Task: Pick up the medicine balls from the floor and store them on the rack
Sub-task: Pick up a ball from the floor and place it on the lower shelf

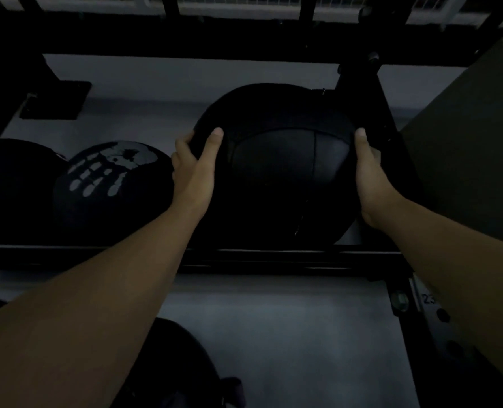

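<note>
A large black medicine ball [276, 172] sits between the black rails of the rack [244, 256], at the right end next to an upright post. My left hand [194, 169] grips its left side and my right hand [367, 175] presses on its right side, thumbs on top. To its left on the same rails rests a second black ball with a pale hand print [112, 184]. A third dark ball [12, 184] lies further left, mostly in shadow. The scene is very dim.
The rack's right post [382, 119] stands close to my right hand. A large grey box [473, 148] is at the right. A dark round shape [185, 366] lies on the grey floor [288, 334] below my left forearm. A black base plate [56, 100] lies at the back left.
</note>
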`<control>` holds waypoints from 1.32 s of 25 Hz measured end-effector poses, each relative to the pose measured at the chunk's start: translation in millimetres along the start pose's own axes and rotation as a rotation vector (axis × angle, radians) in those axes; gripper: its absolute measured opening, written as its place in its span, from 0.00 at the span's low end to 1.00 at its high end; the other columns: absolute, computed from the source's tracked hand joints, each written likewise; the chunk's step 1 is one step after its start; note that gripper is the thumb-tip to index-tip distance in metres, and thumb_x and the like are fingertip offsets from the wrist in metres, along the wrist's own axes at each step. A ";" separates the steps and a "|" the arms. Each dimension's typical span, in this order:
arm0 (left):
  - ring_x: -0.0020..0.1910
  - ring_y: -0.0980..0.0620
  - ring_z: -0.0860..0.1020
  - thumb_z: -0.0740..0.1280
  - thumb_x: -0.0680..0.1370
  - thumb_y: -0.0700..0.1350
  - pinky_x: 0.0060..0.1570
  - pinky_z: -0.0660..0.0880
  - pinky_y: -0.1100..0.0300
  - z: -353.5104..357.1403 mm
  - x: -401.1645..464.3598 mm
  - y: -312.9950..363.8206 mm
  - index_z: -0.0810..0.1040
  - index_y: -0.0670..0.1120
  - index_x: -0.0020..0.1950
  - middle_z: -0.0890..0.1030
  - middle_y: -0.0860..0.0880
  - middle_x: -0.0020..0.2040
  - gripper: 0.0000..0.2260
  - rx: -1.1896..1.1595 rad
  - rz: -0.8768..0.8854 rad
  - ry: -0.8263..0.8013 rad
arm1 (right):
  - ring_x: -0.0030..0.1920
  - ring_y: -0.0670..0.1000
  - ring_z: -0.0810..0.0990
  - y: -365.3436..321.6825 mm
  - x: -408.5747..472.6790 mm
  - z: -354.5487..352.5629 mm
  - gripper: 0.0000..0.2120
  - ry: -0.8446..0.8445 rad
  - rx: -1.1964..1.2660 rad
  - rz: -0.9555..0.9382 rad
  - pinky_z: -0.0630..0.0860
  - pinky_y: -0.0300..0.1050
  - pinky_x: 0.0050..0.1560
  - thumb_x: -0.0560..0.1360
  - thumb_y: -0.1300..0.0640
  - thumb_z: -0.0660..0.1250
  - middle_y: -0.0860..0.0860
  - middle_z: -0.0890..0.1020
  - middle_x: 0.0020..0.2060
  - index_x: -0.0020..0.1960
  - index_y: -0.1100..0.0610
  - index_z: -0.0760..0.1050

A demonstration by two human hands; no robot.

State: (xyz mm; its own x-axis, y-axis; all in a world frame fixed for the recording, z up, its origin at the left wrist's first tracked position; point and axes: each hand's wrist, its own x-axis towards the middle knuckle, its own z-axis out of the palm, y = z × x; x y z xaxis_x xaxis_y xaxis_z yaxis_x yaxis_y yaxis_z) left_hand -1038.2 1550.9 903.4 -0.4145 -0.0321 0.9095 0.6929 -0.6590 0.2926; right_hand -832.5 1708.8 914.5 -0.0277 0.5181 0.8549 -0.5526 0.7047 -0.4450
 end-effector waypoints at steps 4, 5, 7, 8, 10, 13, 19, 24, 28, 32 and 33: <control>0.73 0.46 0.70 0.64 0.70 0.77 0.71 0.69 0.47 -9.8 -14.6 37.1 0.62 0.55 0.78 0.67 0.48 0.77 0.43 -0.146 -0.135 0.048 | 0.71 0.57 0.71 -37.9 -16.8 -5.2 0.54 0.043 0.008 0.009 0.68 0.62 0.73 0.61 0.15 0.57 0.51 0.69 0.76 0.80 0.42 0.59; 0.73 0.45 0.71 0.65 0.65 0.80 0.72 0.69 0.44 -13.1 -21.9 47.9 0.61 0.58 0.80 0.67 0.48 0.78 0.49 -0.160 -0.183 0.050 | 0.71 0.58 0.72 -45.2 -17.5 -7.3 0.60 0.034 0.039 0.047 0.68 0.63 0.73 0.54 0.12 0.59 0.51 0.70 0.76 0.80 0.41 0.61; 0.71 0.45 0.73 0.65 0.60 0.83 0.71 0.71 0.41 -19.3 -38.2 64.4 0.60 0.62 0.80 0.71 0.49 0.77 0.53 -0.166 -0.216 0.058 | 0.68 0.57 0.76 -51.0 -18.3 -16.1 0.64 0.007 0.116 0.088 0.71 0.62 0.71 0.47 0.12 0.62 0.50 0.75 0.72 0.78 0.41 0.65; 0.71 0.46 0.73 0.64 0.60 0.83 0.71 0.71 0.41 -20.8 -52.1 73.0 0.59 0.63 0.81 0.71 0.50 0.77 0.52 -0.146 -0.206 0.061 | 0.67 0.57 0.78 -57.2 -25.9 -22.5 0.63 -0.012 0.139 0.094 0.73 0.61 0.69 0.48 0.13 0.63 0.49 0.78 0.70 0.77 0.41 0.67; 0.72 0.47 0.72 0.61 0.64 0.81 0.72 0.70 0.44 -20.2 -84.9 88.4 0.58 0.62 0.81 0.69 0.49 0.78 0.50 -0.096 -0.154 0.091 | 0.64 0.56 0.79 -77.2 -59.6 -34.2 0.57 -0.014 0.165 0.103 0.75 0.61 0.67 0.52 0.14 0.63 0.48 0.80 0.67 0.76 0.42 0.69; 0.70 0.51 0.73 0.60 0.67 0.79 0.71 0.71 0.52 -15.5 -131.4 113.4 0.62 0.59 0.80 0.70 0.50 0.76 0.45 -0.108 -0.074 0.206 | 0.62 0.54 0.78 -100.9 -103.3 -58.1 0.38 0.047 0.179 0.073 0.75 0.58 0.66 0.72 0.24 0.59 0.48 0.78 0.63 0.75 0.44 0.68; 0.66 0.52 0.77 0.62 0.69 0.77 0.69 0.74 0.51 -21.7 -200.1 157.4 0.69 0.58 0.75 0.77 0.52 0.70 0.39 -0.099 -0.182 0.303 | 0.62 0.54 0.78 -130.9 -161.4 -93.1 0.35 0.087 0.174 0.182 0.75 0.58 0.67 0.72 0.27 0.61 0.49 0.79 0.63 0.73 0.43 0.70; 0.64 0.56 0.78 0.62 0.75 0.71 0.67 0.75 0.55 -41.1 -246.7 161.6 0.71 0.56 0.73 0.78 0.53 0.68 0.31 -0.074 -0.247 0.241 | 0.57 0.49 0.79 -113.8 -217.0 -113.6 0.26 0.167 0.147 0.244 0.76 0.49 0.59 0.77 0.33 0.61 0.42 0.80 0.52 0.69 0.44 0.73; 0.64 0.55 0.78 0.63 0.70 0.74 0.67 0.76 0.54 -45.1 -271.8 154.5 0.72 0.60 0.68 0.79 0.54 0.66 0.31 -0.055 -0.306 0.190 | 0.56 0.47 0.80 -98.9 -248.8 -128.7 0.19 0.224 0.171 0.316 0.74 0.42 0.49 0.79 0.35 0.61 0.41 0.80 0.52 0.65 0.43 0.74; 0.65 0.52 0.78 0.63 0.69 0.75 0.69 0.75 0.48 -46.7 -301.3 137.0 0.72 0.62 0.69 0.78 0.52 0.68 0.32 -0.040 -0.406 0.153 | 0.57 0.50 0.80 -86.0 -272.5 -147.7 0.19 0.255 0.079 0.371 0.78 0.49 0.59 0.78 0.33 0.61 0.45 0.81 0.56 0.63 0.42 0.74; 0.66 0.52 0.78 0.63 0.69 0.75 0.69 0.74 0.48 -45.8 -309.6 131.7 0.71 0.62 0.69 0.77 0.51 0.69 0.32 -0.043 -0.430 0.152 | 0.58 0.51 0.80 -82.7 -276.9 -152.4 0.20 0.262 0.059 0.387 0.78 0.52 0.62 0.77 0.32 0.61 0.45 0.81 0.58 0.63 0.41 0.74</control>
State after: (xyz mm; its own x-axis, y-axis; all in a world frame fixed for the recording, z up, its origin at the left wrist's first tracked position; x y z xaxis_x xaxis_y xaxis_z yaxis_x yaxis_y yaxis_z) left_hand -845.7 1439.6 646.8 -0.7432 0.1433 0.6535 0.4151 -0.6673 0.6184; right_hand -652.1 1580.9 674.0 -0.0339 0.8479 0.5290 -0.5897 0.4104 -0.6956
